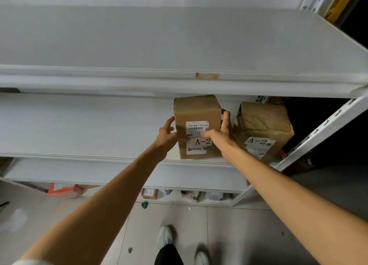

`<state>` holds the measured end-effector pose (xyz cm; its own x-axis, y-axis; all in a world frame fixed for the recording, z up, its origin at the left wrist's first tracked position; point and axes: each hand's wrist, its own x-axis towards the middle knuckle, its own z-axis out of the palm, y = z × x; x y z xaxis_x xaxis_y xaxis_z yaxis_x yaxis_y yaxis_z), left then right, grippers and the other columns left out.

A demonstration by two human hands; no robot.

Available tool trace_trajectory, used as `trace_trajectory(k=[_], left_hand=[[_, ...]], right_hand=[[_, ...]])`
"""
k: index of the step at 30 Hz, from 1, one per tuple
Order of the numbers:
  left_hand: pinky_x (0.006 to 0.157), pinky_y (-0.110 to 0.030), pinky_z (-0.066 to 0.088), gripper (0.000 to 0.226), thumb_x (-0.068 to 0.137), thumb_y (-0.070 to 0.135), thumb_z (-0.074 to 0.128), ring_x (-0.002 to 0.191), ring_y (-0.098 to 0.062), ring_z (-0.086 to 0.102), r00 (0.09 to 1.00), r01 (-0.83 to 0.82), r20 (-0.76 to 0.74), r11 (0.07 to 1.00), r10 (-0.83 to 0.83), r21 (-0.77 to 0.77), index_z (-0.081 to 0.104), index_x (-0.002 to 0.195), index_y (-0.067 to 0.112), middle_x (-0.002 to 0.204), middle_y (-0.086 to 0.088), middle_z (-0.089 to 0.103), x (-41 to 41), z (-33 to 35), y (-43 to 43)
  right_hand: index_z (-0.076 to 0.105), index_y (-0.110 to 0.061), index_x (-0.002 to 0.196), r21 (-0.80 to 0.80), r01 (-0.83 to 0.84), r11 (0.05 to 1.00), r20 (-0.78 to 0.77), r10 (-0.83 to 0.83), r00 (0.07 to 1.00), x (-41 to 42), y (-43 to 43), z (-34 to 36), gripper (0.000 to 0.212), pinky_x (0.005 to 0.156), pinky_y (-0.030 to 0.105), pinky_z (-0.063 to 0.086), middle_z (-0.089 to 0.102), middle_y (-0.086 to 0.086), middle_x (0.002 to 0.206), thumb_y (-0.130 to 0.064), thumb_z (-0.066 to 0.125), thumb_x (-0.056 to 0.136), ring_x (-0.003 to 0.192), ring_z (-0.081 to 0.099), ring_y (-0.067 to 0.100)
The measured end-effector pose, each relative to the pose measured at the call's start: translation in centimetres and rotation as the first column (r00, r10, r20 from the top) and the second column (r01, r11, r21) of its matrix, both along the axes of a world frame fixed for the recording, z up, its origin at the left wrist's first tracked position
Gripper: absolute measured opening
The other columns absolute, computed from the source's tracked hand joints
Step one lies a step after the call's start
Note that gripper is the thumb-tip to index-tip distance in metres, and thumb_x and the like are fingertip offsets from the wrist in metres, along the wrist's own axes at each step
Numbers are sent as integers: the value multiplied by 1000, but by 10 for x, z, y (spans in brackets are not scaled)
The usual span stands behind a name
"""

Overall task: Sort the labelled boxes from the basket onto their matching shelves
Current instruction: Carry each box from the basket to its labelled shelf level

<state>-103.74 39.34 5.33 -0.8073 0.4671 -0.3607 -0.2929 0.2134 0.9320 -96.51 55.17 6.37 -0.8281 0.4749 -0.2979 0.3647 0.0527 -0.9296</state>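
Both hands grip a brown cardboard box [197, 125] labelled A-2

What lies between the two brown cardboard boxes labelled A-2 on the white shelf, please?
In the head view, only the right hand, gripping the left box beside the taped box.

Box [197, 113] between the hands: top rear edge hidden behind upper shelf lip [179, 85]. Left hand [168, 134] and right hand [223, 133] grip its sides. Thumbs cover parts of label [197, 128]; fine print unreadable apart from "A-2".

Second box [262, 125], just right of right hand: lower label print too small, far side lost in dark.

Below the hands: A-1 box [149, 193] and blurred packages [192, 196], mostly hidden under shelf edge [199, 182].

Green object [144, 205] on floor [219, 234]: too small to tell.

Left forearm [89, 205] and right forearm [288, 195] run off the lower edge.
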Motion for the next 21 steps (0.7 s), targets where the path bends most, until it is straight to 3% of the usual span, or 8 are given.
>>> trace_trajectory(k=[2, 4, 6, 8, 10, 12, 15, 21], left_hand=[[66, -25, 59, 91, 69, 0, 75, 112, -33, 56, 999, 40, 6, 999, -41, 27, 32, 144, 28, 133, -21, 46, 0, -1, 6], [77, -43, 60, 105, 50, 11, 82, 115, -39, 55, 1000, 27, -2, 999, -27, 20, 33, 141, 31, 134, -22, 40, 2, -4, 8], [83, -52, 56, 105, 51, 6, 80, 118, -41, 52, 1000, -13, -13, 1000, 13, 21, 32, 141, 30, 135, -20, 37, 5, -10, 8], [84, -51, 56, 99, 54, 2, 76, 118, -40, 52, 999, -35, -16, 999, 35, 36, 31, 139, 28, 136, -19, 36, 7, -11, 9], [82, -51, 57, 95, 49, 6, 75, 116, -41, 52, 998, -62, -22, 997, 63, 51, 33, 132, 27, 135, -19, 36, 9, -12, 11], [82, -53, 56, 90, 50, 4, 73, 117, -41, 51, 997, -76, -27, 995, 78, 71, 32, 127, 25, 135, -18, 35, 14, -11, 12], [87, -52, 54, 80, 67, -11, 67, 119, -38, 50, 996, -47, -72, 998, 50, 46, 23, 126, 20, 131, -15, 39, 23, -15, 15], [89, -50, 54, 82, 75, -14, 66, 122, -33, 48, 990, -19, -143, 1000, 15, -25, 17, 133, 16, 136, -14, 34, 27, -19, 19]], right_hand=[[3, -29, 150, 8, 8, 1000, -3, -7, 1000, 3, 5, -6, 101, 100, 37, 37, 43, 1, 132, -1, 68, 77, 128, 40, 24], [0, -29, 150, 60, -4, 998, -4, 4, 1000, 4, 5, -7, 106, 103, 38, 36, 38, 0, 137, -5, 70, 75, 130, 37, 24], [3, -31, 150, 113, -13, 993, -42, 17, 999, 5, 4, -4, 108, 105, 42, 38, 33, 6, 145, -1, 72, 73, 133, 35, 27], [12, -40, 148, 114, -15, 993, -132, 30, 991, 6, 3, -3, 109, 88, 34, 50, 35, 3, 137, 9, 71, 71, 124, 40, 21], [25, -43, 144, 193, -34, 981, -141, 62, 988, 7, 5, 0, 102, 69, 18, 45, 36, 0, 130, 10, 72, 71, 115, 41, 16], [39, -36, 134, 282, -38, 959, -132, 78, 988, 9, 14, 1, 85, 68, 15, 40, 41, 1, 131, 6, 75, 70, 116, 43, 17], [46, -27, 112, 352, -51, 935, -103, 92, 990, 11, 27, 3, 61, 79, 25, 42, 45, 4, 129, -4, 81, 68, 116, 45, 21], [42, -22, 119, 524, -96, 847, -55, 147, 988, 21, 21, 3, 62, 65, 14, 40, 37, 0, 119, -2, 79, 72, 105, 42, 14]])
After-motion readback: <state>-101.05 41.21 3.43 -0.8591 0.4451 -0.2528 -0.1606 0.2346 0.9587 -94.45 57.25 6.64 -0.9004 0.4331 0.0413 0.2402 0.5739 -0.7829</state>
